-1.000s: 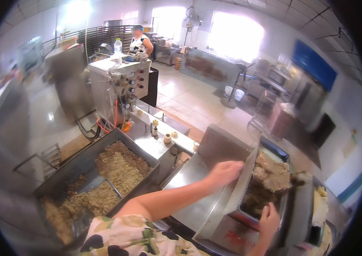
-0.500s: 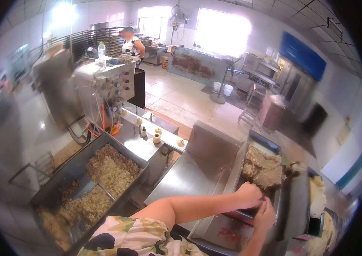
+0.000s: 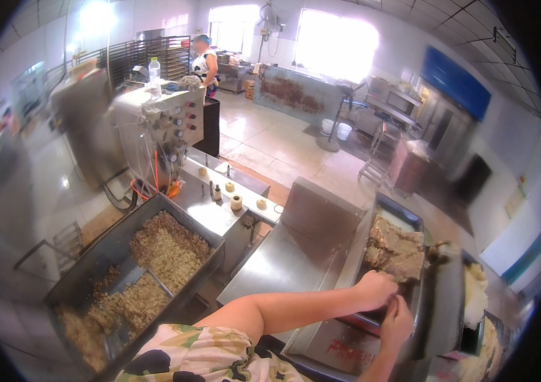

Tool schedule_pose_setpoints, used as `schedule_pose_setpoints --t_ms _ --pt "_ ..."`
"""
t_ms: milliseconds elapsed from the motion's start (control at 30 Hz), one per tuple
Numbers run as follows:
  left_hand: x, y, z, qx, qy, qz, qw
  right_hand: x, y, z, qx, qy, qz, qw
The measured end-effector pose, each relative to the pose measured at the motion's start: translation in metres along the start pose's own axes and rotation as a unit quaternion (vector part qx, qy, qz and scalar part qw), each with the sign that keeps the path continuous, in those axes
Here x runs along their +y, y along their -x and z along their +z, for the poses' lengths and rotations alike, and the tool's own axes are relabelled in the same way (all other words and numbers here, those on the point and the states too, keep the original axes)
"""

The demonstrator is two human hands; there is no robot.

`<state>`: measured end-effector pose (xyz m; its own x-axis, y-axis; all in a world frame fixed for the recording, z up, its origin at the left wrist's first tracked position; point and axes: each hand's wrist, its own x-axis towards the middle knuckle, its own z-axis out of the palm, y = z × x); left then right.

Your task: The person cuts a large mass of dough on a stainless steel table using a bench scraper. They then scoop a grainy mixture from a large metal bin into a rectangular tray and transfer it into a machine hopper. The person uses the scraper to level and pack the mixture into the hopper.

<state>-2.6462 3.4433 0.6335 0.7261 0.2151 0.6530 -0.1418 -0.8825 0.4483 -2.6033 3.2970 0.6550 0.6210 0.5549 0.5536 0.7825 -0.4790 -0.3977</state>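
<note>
Closest to me is my patterned garment (image 3: 184,356), cream with green and black blotches, and just past it a steel panel (image 3: 321,366) bearing bold red writing (image 3: 352,351), a short line of lettering that runs to the edge of my right forearm, which partly covers it. Above that, my right hand (image 3: 398,319) reaches up with its fingers bent, the tips meeting my left hand (image 3: 375,290), whose fingers are curled in together; whether either is clamped on a bit of something between them I cannot tell. Both are over the near end of a dark-rimmed tray (image 3: 404,209), just beside the brown mass (image 3: 396,249) lying in it: a thick, uneven slab, tan and matte on top, rough and darker along its edges. To my left, beyond my elbow, a bare sloping steel sheet (image 3: 283,267) leads across to a deep metal bin (image 3: 108,247) of pale, crumbly mix (image 3: 165,239), yellowish in the middle and browner at the far end, with a metal bar (image 3: 159,284) lying across it. Farther on are small cream-coloured fittings (image 3: 236,202) on a steel worktop, then a control cabinet (image 3: 181,121) with red and black knobs, any markings on it too small to read. A clear bottle (image 3: 154,71) with a yellow-green cap stands on top. Beyond it a co-worker (image 3: 205,65) stands near dark racks (image 3: 156,60); off to the right a blue panel (image 3: 455,83) hangs high, and a bright window (image 3: 337,44) glares from the far wall.
</note>
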Motion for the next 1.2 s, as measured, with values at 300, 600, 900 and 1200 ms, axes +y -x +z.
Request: schedule_pose_setpoints --t_ms 300,600,900,1200 --pt "0.011 -0.006 -0.020 -0.095 0.000 -0.070 0.993 0.006 0.001 0.003 0.013 0.006 -0.018 1.000" --pt "0.002 -0.003 -0.003 0.027 0.004 -0.024 0.999 0.001 0.000 0.001 -0.006 0.001 0.009 1.000" --pt "0.014 0.014 -0.009 -0.001 0.020 -0.017 1.000 -0.016 0.022 -0.013 -0.013 0.024 0.031 0.999" --pt "-0.017 -0.022 -0.009 -0.042 0.015 -0.101 0.994 0.014 -0.026 0.024 -0.016 0.019 -0.035 0.999"
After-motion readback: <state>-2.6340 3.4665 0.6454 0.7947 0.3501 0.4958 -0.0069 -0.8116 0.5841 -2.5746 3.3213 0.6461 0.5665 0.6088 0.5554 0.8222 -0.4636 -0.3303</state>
